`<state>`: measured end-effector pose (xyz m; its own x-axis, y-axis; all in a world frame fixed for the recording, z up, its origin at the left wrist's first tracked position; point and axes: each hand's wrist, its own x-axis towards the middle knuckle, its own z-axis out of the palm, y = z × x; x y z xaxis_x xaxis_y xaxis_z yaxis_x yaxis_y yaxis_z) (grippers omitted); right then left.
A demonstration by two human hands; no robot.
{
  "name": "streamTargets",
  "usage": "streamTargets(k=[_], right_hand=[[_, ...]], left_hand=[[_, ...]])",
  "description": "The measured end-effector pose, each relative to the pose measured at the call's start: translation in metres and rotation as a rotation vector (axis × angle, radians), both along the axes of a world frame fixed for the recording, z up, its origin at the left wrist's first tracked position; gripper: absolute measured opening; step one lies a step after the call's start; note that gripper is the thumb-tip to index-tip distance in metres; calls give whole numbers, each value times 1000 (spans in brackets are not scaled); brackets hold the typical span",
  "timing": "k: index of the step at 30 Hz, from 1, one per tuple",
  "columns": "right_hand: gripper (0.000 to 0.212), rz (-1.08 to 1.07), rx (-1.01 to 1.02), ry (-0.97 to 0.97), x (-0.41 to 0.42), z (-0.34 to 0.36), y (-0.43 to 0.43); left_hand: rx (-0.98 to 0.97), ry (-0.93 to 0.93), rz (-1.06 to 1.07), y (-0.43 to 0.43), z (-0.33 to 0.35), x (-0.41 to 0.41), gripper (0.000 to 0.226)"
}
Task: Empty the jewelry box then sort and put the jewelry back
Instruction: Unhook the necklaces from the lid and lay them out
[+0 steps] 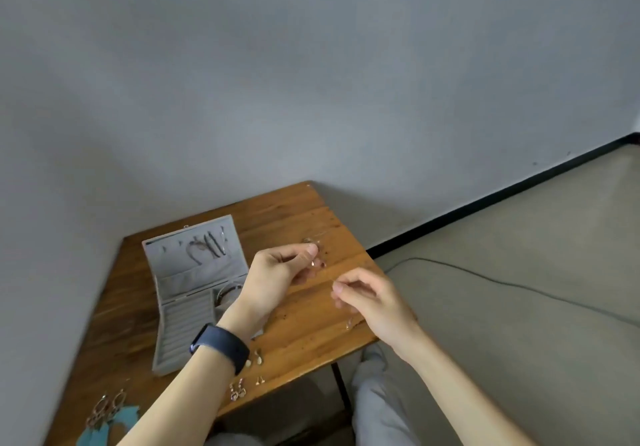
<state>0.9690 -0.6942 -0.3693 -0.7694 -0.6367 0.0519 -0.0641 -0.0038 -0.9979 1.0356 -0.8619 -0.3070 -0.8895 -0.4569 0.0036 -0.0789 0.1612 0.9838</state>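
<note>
An open grey jewelry box lies on the wooden table, with several pieces hanging in its raised lid and a bangle in a lower compartment. My left hand is raised above the table to the right of the box and pinches one end of a thin chain necklace. My right hand pinches the chain further along, and a small pendant hangs under that hand. Small earrings lie near the table's front edge.
Turquoise feather earrings lie at the table's front left corner, and a rose-gold drop pair sits at the front edge. A ring lies on the table beyond my left hand. A black cable runs across the floor to the right.
</note>
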Motion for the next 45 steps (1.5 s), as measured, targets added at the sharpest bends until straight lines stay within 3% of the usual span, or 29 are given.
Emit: streamTargets(k=[8, 13, 18, 22, 25, 30, 34, 39, 45], right_hand=[[9, -86, -68, -176, -9, -30, 14], [7, -127, -134, -308, -14, -39, 14], [13, -167, -136, -364, -22, -49, 11], [18, -106, -46, -271, -21, -58, 13], [20, -51, -5, -235, -22, -66, 17], [7, -106, -108, -495, -27, -84, 22], [25, -183, -310, -724, -35, -94, 29], [33, -216, -217, -583, -41, -102, 41], [32, -235, -101, -476, -58, -114, 48]], left_hand=[[487, -68, -67, 8, -35, -28, 20], [636, -104, -127, 8, -48, -43, 14], [540, -181, -207, 5, -46, -55, 13], [387, -223, -180, 2, -46, -63, 14], [406, -209, -133, -5, -47, -70, 12], [369, -251, -122, -9, -55, -80, 14], [399, -266, -100, -9, -65, -90, 19], [512, -244, -95, -5, -72, -110, 24], [450, -298, -190, -5, -84, -140, 29]])
